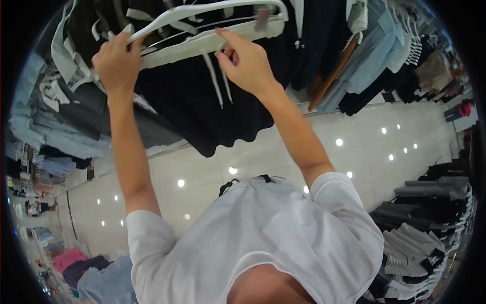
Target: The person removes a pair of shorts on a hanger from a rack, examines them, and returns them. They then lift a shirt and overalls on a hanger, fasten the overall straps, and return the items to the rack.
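A black garment (197,101) with a white waistband and two white drawstrings hangs from a white plastic hanger (202,11) at the top of the head view. My left hand (119,62) is closed around the left end of the hanger and waistband. At the middle of the waistband, right of the drawstrings, my right hand (247,62) has its thumb and index finger apart. Its index fingertip touches the waistband, and the other fingers are curled. A clear clip holds the waistband near the hanger's right end.
Dark and light clothes (374,55) hang on the rack behind and to both sides. The shiny tiled floor (354,147) lies below. More garments (415,248) hang at the lower right, others (76,263) at the lower left. A person in red (463,109) stands far right.
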Available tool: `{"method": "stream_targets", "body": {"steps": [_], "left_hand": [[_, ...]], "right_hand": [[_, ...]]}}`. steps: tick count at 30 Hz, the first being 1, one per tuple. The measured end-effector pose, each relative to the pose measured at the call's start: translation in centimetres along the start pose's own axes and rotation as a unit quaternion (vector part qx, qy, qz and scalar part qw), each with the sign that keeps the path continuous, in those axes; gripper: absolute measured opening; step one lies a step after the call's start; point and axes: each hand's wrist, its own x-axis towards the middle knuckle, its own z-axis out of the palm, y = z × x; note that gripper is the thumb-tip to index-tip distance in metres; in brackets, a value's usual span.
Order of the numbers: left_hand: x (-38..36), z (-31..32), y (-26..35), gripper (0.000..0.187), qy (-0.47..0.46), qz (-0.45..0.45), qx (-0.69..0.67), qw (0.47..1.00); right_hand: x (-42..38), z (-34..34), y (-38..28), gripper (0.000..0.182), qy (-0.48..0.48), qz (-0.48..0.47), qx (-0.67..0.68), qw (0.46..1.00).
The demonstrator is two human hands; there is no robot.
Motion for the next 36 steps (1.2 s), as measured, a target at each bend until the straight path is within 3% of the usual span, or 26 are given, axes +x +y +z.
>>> {"method": "stream_targets", "body": {"steps": [4, 5, 6, 8, 10, 11, 12, 14, 17, 20, 24, 26, 29, 30, 31, 32, 33, 34, 36], "left_hand": [[-1.8, 1.8, -5.5, 0.014, 0.038, -0.016, -0.042, 0.998], [-1.1, 2.3, -6.6, 0.011, 0.163, 0.01, -0.073, 0.984], [-1.3, 2.5, -6.7, 0.016, 0.172, -0.004, -0.064, 0.983], [-1.2, 4.2, -6.9, 0.012, 0.229, -0.092, -0.123, 0.961], [-1.3, 5.7, -8.8, 0.016, 0.242, -0.034, -0.129, 0.961], [-0.5, 5.4, -8.1, 0.027, 0.231, -0.079, -0.16, 0.956], [0.2, 5.1, -7.3, 0.037, 0.222, -0.124, -0.191, 0.948], [0.5, 4.4, -5.4, 0.038, 0.208, -0.2, -0.259, 0.922], [0.2, 3.2, -2.5, 0.039, 0.164, -0.279, -0.372, 0.87], [-0.4, 2.6, -0.6, 0.04, 0.122, -0.324, -0.455, 0.821], [-1.0, 2.0, 0.6, 0.042, 0.077, -0.347, -0.517, 0.779], [-1.1, 1.5, 1.0, 0.042, 0.06, -0.35, -0.541, 0.762], [-1.1, 1.1, 1.7, 0.043, 0.044, -0.354, -0.576, 0.735], [-1.3, 1.0, 2.1, 0.044, 0.036, -0.356, -0.587, 0.727], [-1.4, 0.9, 2.3, 0.044, 0.031, -0.354, -0.597, 0.719], [-1.6, 0.8, 2.7, 0.044, 0.025, -0.356, -0.604, 0.713], [-1.7, 0.8, 3.1, 0.045, 0.019, -0.355, -0.613, 0.705], [-1.9, 0.7, 3.6, 0.045, 0.013, -0.354, -0.62, 0.7], [-1.5, 0.8, 3.6, 0.046, 0.007, -0.356, -0.636, 0.685]], "right_hand": [[-4.3, -3.7, 1.4, 0.041, 0.247, 0.024, -0.014, 0.969], [-2.9, -4.7, -0.5, 0.042, 0.243, 0.02, -0.04, 0.969], [-2.7, -4.7, -1.3, 0.041, 0.128, 0.059, 0.066, 0.988], [-2.6, -2.9, -2.2, 0.045, -0.061, 0.019, 0.18, 0.982], [-2.7, -0.2, -4.3, 0.054, -0.096, -0.105, 0.197, 0.97], [-2.6, 0.5, -5.8, 0.061, -0.107, -0.136, 0.213, 0.962], [-2.4, 1.3, -7.0, 0.052, -0.119, -0.171, 0.234, 0.95], [-2.3, 2.2, -9.2, 0.06, -0.175, -0.205, 0.257, 0.928], [-2.2, 4.0, -10.3, 0.075, -0.231, -0.239, 0.267, 0.905], [-2.1, 4.8, -10.6, 0.079, -0.229, -0.238, 0.29, 0.898], [-1.1, 4.1, -10.4, 0.07, -0.233, -0.24, 0.329, 0.883], [0.2, 3.2, -9.7, 0.07, -0.187, -0.209, 0.358, 0.891], [5.8, 2.8, -7.1, 0.036, 0.098, -0.176, 0.241, 0.949], [7.5, 0.4, -7.4, 0.031, 0.041, -0.119, 0.195, 0.973], [9.9, 1.0, -5.5, 0.051, 0.101, -0.21, 0.03, 0.972], [11.7, 0.9, -5.6, 0.052, 0.066, -0.176, 0.108, 0.976], [13.1, 1.5, -4.5, 0.051, 0.067, -0.203, 0.085, 0.973], [14.6, 0.4, -4.5, 0.048, -0.025, -0.227, 0.004, 0.973], [16.3, -0.7, -4.8, 0.045, -0.075, -0.198, -0.079, 0.974]]}}
